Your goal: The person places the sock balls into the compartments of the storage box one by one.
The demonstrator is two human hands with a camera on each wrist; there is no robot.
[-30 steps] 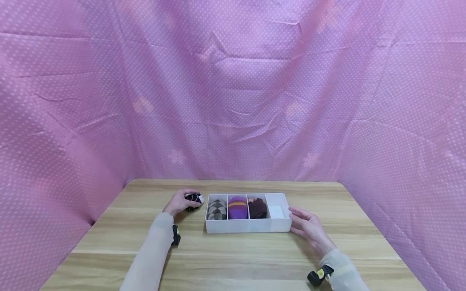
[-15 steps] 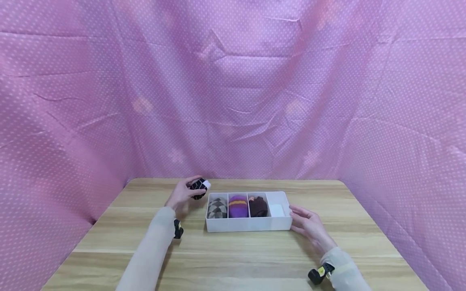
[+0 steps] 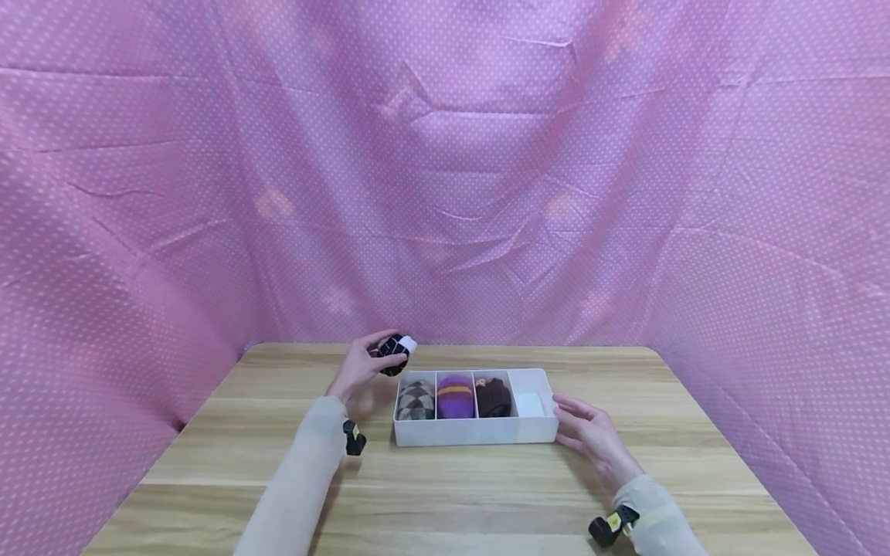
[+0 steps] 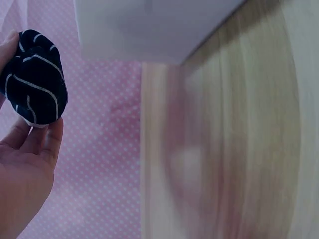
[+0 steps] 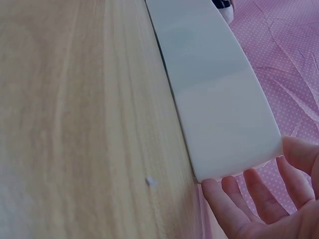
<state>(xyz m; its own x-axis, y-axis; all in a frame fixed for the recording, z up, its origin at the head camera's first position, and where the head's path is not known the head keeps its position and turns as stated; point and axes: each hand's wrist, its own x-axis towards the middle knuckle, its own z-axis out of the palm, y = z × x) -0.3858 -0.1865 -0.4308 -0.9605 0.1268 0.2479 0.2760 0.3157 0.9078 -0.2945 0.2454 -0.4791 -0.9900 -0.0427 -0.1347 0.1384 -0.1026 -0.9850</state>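
Note:
A black rolled-up pair of socks with thin white lines and a white end is held in my left hand, raised near the back left corner of the white divided box. The left wrist view shows the fingers around the black socks. My right hand touches the right end of the box with spread fingertips, also seen on the box's end in the right wrist view. Inside the box sit grey-brown argyle socks, purple socks with a yellow stripe, and dark brown socks, each in its own compartment.
The rightmost compartment shows its bare white floor. Under everything is a wooden table, enclosed at the back and sides by pink dotted fabric. A tiny white scrap lies on the table near the box.
My left hand has lifted the black socks from the table left of the box and carried them up and rightward. The right hand and the box have stayed in place.

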